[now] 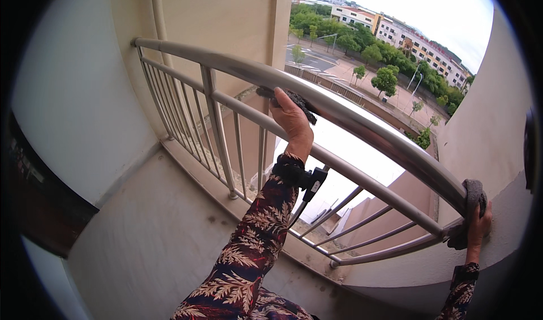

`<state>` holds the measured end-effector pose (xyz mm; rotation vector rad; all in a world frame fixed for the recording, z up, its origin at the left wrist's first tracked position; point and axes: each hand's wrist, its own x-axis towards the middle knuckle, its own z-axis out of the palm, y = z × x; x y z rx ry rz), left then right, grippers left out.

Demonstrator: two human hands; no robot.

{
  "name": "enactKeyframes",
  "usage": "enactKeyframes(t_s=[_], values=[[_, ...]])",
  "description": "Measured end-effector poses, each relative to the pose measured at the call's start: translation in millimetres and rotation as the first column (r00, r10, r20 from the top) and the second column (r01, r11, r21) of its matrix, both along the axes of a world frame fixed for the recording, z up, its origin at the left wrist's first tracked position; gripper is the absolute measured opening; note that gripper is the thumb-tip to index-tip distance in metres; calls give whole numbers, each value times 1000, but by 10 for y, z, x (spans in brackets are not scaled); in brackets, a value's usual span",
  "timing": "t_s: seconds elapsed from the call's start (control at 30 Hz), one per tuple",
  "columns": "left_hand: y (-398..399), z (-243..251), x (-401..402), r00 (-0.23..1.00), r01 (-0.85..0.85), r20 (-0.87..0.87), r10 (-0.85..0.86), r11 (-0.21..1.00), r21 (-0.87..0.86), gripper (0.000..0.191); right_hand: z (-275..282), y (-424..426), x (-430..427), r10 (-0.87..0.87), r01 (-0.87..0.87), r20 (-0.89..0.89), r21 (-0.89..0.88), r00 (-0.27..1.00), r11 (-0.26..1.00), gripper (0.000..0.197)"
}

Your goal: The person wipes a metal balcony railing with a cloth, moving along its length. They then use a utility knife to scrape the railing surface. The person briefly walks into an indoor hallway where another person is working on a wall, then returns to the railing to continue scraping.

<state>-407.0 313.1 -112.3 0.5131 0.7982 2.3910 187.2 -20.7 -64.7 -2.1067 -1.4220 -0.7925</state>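
A stainless-steel balcony railing curves across the view, with a thick top rail, a thinner rail below and upright bars. My left hand is under the top rail near its middle, closed around a dark, fuzzy cloth that touches the rail's underside. At the railing's right end, my right hand holds a grey cloth wrapped over the end of the top rail, beside the wall. Part of this cloth hangs down to the lower rail. Both forearms wear leaf-patterned sleeves with black straps; a small black device sits at the left wrist.
Pale walls stand at the left and right ends of the railing. Below it runs a low ledge beside the stained balcony floor. A dark object lies at the far left. Beyond the railing are a drop, a road, trees and buildings.
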Motion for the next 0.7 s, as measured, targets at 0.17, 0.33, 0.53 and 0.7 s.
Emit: enactKeyframes(t_s=[0.17, 0.33, 0.53, 0.7], values=[[593, 142, -1095, 985, -26, 167, 43, 994, -105, 67, 26, 323, -679, -56, 73, 150, -111, 987, 991, 62], [993, 220, -2031, 993, -33, 104, 60, 971, -238, 80, 112, 803, -1777, 233, -235, 88, 16, 968, 972, 53], [770, 234, -2012, 974, 228, 37, -225, 960, -163, 74, 388, 1013, -2341, 277, -277, -13, -106, 961, 955, 48], [84, 37, -1806, 744, 14, -663, -85, 994, -111, 53, 443, 1059, -2578, 304, -308, -49, -89, 951, 947, 41]])
